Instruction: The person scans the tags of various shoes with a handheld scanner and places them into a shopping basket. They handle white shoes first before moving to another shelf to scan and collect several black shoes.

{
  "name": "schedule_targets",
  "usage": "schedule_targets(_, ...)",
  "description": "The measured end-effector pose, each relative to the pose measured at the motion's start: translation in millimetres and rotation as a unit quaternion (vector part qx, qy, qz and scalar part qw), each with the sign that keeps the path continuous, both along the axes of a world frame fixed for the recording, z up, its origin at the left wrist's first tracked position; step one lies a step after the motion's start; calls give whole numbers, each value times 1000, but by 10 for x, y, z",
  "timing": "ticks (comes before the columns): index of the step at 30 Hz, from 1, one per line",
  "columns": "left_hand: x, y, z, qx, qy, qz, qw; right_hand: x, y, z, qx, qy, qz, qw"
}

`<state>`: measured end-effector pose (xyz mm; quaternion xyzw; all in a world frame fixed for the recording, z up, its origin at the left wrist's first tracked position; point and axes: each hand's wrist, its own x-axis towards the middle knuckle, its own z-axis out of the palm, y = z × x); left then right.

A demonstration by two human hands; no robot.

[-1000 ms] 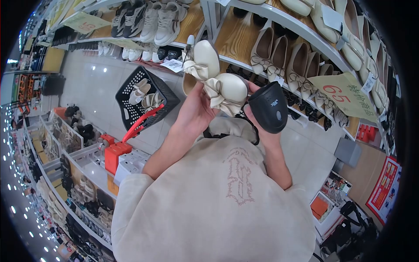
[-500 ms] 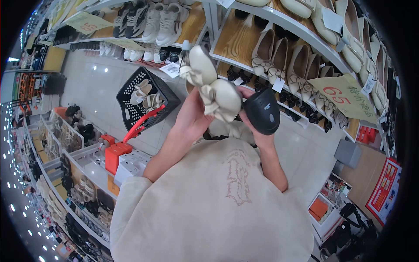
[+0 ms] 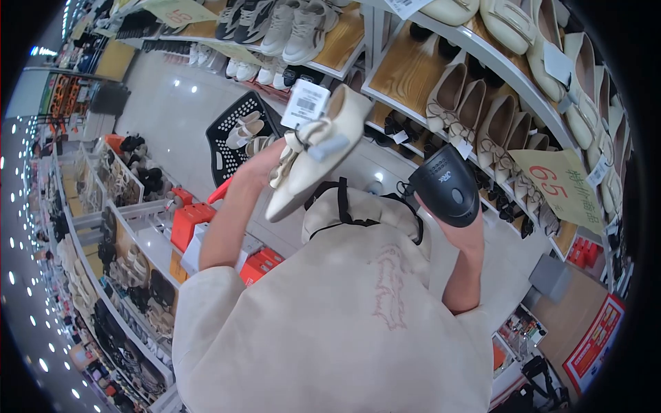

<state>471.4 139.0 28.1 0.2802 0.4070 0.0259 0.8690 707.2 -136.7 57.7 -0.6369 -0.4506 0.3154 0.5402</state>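
Observation:
Cream flat shoes (image 3: 323,168) with bows are held up in my left hand (image 3: 263,164), toes pointing down and left. A white price tag (image 3: 305,103) with a barcode stands out above them, and a pale grey security tag (image 3: 328,147) sits across the shoe. Off to the right, my right hand (image 3: 451,230) is wrapped round a black barcode scanner (image 3: 447,186), mostly beneath it. The scanner's rounded back faces up, apart from the shoes.
Behind my left hand, a black shopping basket (image 3: 219,131) with a red handle holds light shoes (image 3: 244,131). Shelves of cream flats (image 3: 499,124) and white sneakers (image 3: 306,31) run along the front. A yellow price sign (image 3: 556,180) sticks out at right. Orange boxes (image 3: 191,226) stand at left.
My hands have moved apart: the shoes have turned and shifted, now side-on with their tag showing flat. The scanner has moved right and slightly down, away from the shoes.

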Motion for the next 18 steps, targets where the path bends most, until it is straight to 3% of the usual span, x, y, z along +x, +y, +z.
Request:
schedule_targets(3,60,66,377,164,86,-302,935,-23,-67,163,-26,-48,-39,998)
schedule_targets(6,62,74,286,137,69,-361,920,65,35,502,-96,-91,66,989)
schedule_targets(9,92,113,153,101,44,-451,886,90,117,656,-32,-125,137,982)
schedule_targets(12,193,178,13,61,15,-545,836,121,181,845,-47,-164,206,964)
schedule_targets(15,285,239,-64,33,2,-635,772,122,231,968,-40,-225,196,954)
schedule_targets(18,313,223,-23,34,9,-643,765,163,281,1061,-52,-326,200,923)
